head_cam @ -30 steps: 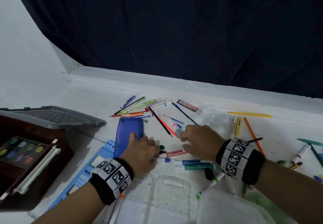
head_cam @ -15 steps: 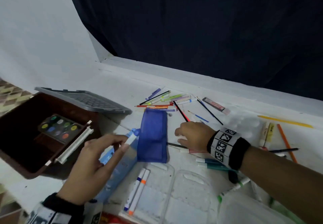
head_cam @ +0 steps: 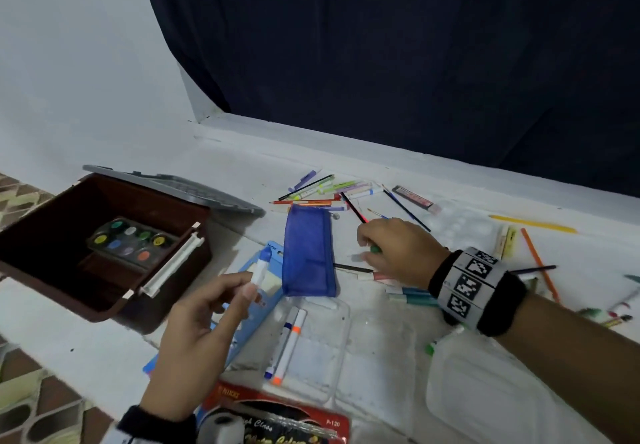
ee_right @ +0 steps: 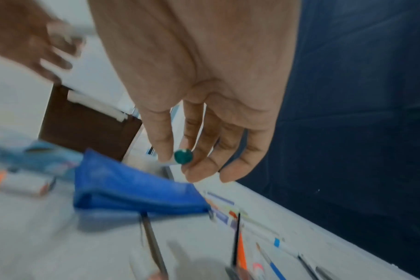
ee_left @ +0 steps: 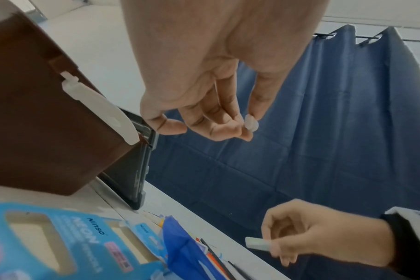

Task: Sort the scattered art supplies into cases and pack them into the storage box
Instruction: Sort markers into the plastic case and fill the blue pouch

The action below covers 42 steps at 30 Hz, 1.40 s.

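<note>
Marker sorting in hand. Left hand [head_cam: 204, 325] pinches a blue-capped marker [head_cam: 260, 268] above the clear case [head_cam: 322, 346], which holds 2 markers. Right hand [head_cam: 394, 253] pinches a green-capped marker [ee_right: 183, 156] beside the blue pouch [head_cam: 308, 253]. Next move, as judged: lay both in the case.

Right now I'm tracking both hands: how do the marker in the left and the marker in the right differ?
The left hand pinches a blue-capped marker raised above the table, near the brown storage box. The right hand grips a green-ended marker low among the scattered pens, beside the blue pouch. Both have white barrels.
</note>
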Each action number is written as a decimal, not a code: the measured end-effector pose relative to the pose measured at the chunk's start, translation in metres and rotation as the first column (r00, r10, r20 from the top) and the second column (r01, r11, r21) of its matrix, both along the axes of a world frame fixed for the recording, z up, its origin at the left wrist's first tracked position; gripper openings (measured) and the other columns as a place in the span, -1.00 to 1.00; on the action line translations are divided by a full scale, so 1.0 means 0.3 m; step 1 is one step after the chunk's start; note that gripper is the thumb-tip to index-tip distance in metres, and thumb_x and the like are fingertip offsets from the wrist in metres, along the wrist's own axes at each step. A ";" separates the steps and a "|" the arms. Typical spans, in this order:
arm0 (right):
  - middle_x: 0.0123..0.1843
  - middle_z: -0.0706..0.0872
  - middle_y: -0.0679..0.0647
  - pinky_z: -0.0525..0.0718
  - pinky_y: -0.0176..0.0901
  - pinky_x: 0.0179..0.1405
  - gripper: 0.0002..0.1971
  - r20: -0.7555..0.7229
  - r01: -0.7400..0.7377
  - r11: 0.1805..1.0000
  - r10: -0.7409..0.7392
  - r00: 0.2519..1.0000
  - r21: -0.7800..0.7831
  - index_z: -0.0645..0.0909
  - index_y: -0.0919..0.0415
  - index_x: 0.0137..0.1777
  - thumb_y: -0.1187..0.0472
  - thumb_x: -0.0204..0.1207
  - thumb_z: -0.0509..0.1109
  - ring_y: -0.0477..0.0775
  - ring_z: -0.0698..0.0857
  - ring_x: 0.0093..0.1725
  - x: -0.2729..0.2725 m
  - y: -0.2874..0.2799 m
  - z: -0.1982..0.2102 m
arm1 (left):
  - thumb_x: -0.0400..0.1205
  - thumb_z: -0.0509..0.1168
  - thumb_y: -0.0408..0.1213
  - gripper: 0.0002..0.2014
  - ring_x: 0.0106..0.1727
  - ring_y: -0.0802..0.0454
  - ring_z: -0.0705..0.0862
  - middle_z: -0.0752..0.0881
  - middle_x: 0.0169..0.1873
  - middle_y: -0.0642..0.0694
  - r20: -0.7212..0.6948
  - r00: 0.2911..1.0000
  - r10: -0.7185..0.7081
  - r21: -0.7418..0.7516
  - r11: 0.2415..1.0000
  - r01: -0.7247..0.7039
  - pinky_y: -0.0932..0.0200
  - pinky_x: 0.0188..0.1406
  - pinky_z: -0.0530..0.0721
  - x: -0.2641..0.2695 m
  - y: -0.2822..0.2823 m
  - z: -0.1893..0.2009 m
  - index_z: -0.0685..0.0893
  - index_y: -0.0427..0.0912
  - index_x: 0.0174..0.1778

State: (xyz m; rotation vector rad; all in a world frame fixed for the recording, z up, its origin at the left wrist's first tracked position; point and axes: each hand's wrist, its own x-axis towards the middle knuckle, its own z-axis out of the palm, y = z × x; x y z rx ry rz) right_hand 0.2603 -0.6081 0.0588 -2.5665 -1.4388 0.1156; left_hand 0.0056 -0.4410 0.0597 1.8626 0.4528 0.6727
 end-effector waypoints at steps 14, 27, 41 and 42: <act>-0.14 0.73 -0.13 0.71 -0.31 -0.17 -0.85 -0.630 0.621 0.590 -0.230 0.742 0.516 0.73 0.06 -0.11 0.34 0.45 0.57 -0.04 0.79 -0.11 -0.602 -0.311 0.004 | 0.64 0.36 -0.16 -0.80 -0.02 0.36 0.78 0.84 -0.12 0.29 -0.217 0.843 -0.492 0.062 0.855 0.515 0.47 -0.01 0.62 -0.064 -0.159 -0.115 0.84 0.13 0.11; -0.08 0.69 0.03 0.74 -0.09 -0.17 -0.85 -0.741 0.695 0.703 -0.385 0.550 0.151 0.64 0.02 0.03 0.23 0.54 0.50 0.06 0.79 -0.24 -0.768 -0.384 -0.189 | 0.64 0.18 0.05 -0.65 -0.37 0.08 0.60 0.67 -0.48 0.00 -0.450 0.726 -0.519 0.565 0.464 0.682 0.27 -0.42 0.33 -0.126 -0.240 -0.253 0.71 -0.06 -0.29; -0.15 0.70 -0.06 0.56 -0.43 -0.25 -0.86 -0.634 0.626 0.773 -0.433 0.640 0.104 0.65 0.03 0.00 0.15 0.49 0.54 -0.07 0.70 -0.18 -0.735 -0.418 -0.231 | 0.68 0.12 0.15 -0.59 0.02 0.07 0.61 0.69 -0.09 0.07 -0.621 0.566 -0.543 0.442 0.354 0.824 0.10 0.00 0.49 -0.129 -0.307 -0.274 0.75 0.08 0.24; -0.16 0.71 -0.06 0.57 -0.42 -0.24 -0.85 -0.636 0.618 0.779 -0.424 0.645 0.108 0.66 0.03 0.00 0.15 0.49 0.54 -0.11 0.68 -0.21 -0.731 -0.419 -0.231 | 0.68 0.17 0.13 -0.61 0.07 0.10 0.59 0.67 -0.04 0.11 -0.616 0.572 -0.541 0.429 0.379 0.820 0.08 0.05 0.47 -0.131 -0.305 -0.282 0.73 0.12 0.30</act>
